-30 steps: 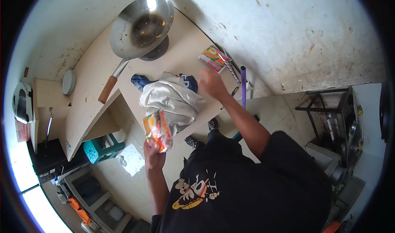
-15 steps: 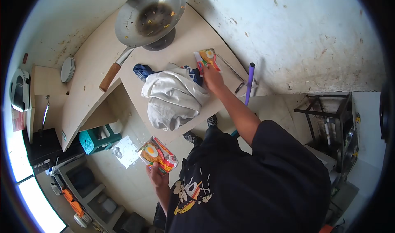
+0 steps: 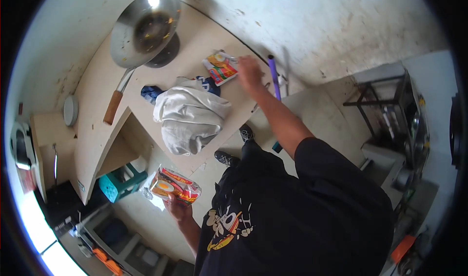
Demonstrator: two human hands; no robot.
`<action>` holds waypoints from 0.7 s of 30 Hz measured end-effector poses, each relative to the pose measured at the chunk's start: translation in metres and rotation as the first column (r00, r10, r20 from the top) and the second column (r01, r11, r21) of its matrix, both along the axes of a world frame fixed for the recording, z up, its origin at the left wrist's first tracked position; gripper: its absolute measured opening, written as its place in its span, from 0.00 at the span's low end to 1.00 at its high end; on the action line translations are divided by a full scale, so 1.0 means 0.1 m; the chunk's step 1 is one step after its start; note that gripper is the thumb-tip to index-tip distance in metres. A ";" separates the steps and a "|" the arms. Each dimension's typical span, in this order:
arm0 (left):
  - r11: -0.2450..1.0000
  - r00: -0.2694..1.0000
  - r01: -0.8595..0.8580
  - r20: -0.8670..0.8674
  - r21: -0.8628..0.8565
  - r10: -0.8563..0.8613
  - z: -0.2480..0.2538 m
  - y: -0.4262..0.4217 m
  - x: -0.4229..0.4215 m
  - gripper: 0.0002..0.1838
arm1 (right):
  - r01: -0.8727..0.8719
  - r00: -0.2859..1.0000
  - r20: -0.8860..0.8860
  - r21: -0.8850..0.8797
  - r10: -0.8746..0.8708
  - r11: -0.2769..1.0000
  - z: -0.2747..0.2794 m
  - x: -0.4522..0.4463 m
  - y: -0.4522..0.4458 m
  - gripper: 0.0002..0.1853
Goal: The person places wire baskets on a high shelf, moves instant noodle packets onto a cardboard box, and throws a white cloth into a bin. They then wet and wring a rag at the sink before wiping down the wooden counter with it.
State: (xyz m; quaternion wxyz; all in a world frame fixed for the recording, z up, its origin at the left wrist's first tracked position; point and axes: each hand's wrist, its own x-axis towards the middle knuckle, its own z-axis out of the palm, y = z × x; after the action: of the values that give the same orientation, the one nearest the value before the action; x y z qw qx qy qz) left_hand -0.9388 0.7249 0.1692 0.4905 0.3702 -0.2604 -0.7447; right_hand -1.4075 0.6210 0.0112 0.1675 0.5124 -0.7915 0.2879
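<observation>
My left hand (image 3: 178, 209) is closed around a shiny instant noodle packet (image 3: 175, 186) with a fried egg printed on it, held low in front of my shirt. A second, similar noodle packet (image 3: 222, 67) lies on the counter (image 3: 195, 32). Just right of that packet, my right hand (image 3: 249, 72) is over the counter, its fingers smeared by motion. A thin dark utensil (image 3: 261, 98) lies partly under that hand and forearm. What the right fingers touch is not clear. Next to the packet, a crumpled whitish cloth (image 3: 192, 115) is heaped with dark blue fabric (image 3: 208, 84) beneath it.
A used wok (image 3: 146, 32) with food bits rests on a dark round stand (image 3: 168, 52), its wooden handle (image 3: 113, 107) over the counter edge. A purple pole (image 3: 274, 76) leans at the right. White plates (image 3: 70, 110), a green stool (image 3: 119, 183) and a metal rack (image 3: 380, 91) stand around.
My right hand has let go of the counter packet and moved right of it. My left hand still holds its packet, now slightly lower and further left. The head view has shifted.
</observation>
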 end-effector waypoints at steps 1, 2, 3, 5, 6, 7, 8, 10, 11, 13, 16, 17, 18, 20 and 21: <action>1.000 1.000 0.009 0.030 -0.025 -0.008 -0.03 -0.01 -0.03 0.37 | -0.025 0.993 0.116 0.009 0.024 1.000 0.20 0.20 -0.04 0.07; 0.999 0.999 0.030 0.041 -0.019 -0.029 -0.07 -0.02 -0.05 0.38 | -0.058 0.972 0.229 0.014 0.053 0.998 0.40 0.44 -0.01 0.08; 0.999 0.998 0.045 0.052 -0.012 -0.045 -0.12 -0.03 -0.05 0.38 | -0.150 0.921 0.357 -0.040 0.155 0.988 0.56 0.64 0.04 0.09; 0.995 0.993 0.096 0.064 -0.011 -0.095 -0.15 -0.03 -0.16 0.40 | -0.296 0.761 0.560 -0.149 0.327 0.943 0.77 0.86 0.30 0.13; 0.990 0.988 0.137 0.070 -0.015 -0.136 -0.16 -0.04 -0.25 0.41 | -0.344 0.662 0.642 -0.199 0.387 0.918 0.83 0.94 0.46 0.15; 0.984 0.981 0.180 0.076 -0.016 -0.178 -0.15 -0.04 -0.37 0.42 | -0.380 0.549 0.711 -0.255 0.439 0.889 0.85 1.00 0.63 0.17; 0.983 0.975 0.182 0.138 -0.025 -0.176 -0.15 -0.03 -0.54 0.43 | -0.362 0.489 0.780 -0.226 0.391 0.904 0.84 1.02 0.82 0.18; 0.960 0.923 0.279 0.283 -0.022 -0.262 -0.25 -0.03 -0.77 0.42 | -0.355 0.361 0.889 -0.149 0.283 0.923 0.87 0.94 1.30 0.20; 0.923 0.880 0.385 0.292 0.021 -0.374 -0.27 0.00 -0.92 0.42 | -0.386 0.299 0.938 -0.047 0.173 0.921 0.93 0.87 1.52 0.17; 0.836 0.798 0.545 0.268 0.060 -0.540 -0.11 0.05 -1.33 0.43 | -0.294 -0.082 0.987 -0.154 0.136 0.943 1.02 0.80 1.98 0.17; 0.751 0.739 0.660 0.185 -0.007 -0.648 -0.14 0.33 -1.80 0.39 | -0.118 -0.274 0.938 -0.254 0.214 0.960 1.29 0.61 2.62 0.18; 0.702 0.695 0.712 0.141 0.006 -0.705 -0.19 0.42 -1.88 0.37 | -0.046 -0.268 0.928 -0.281 0.259 0.959 1.40 0.60 2.87 0.19; 0.655 0.651 0.756 0.137 -0.022 -0.747 -0.20 0.50 -1.98 0.37 | 0.018 -0.238 0.927 -0.293 0.288 0.956 1.48 0.61 3.11 0.20; 0.544 0.551 0.835 0.126 -0.083 -0.825 -0.20 0.71 -2.21 0.36 | 0.150 -0.163 0.926 -0.318 0.341 0.936 1.63 0.62 3.64 0.22; 0.480 0.499 0.865 0.158 -0.143 -0.852 -0.26 0.78 -2.29 0.35 | 0.198 -0.123 0.931 -0.317 0.344 0.928 1.69 0.68 3.93 0.23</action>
State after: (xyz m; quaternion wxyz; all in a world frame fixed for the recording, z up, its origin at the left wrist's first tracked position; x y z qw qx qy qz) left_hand -1.1679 0.8030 0.1432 0.0790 0.1624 -0.5005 -0.8467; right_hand -1.3400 1.0143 0.1798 -0.4082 0.1262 -0.5478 0.7193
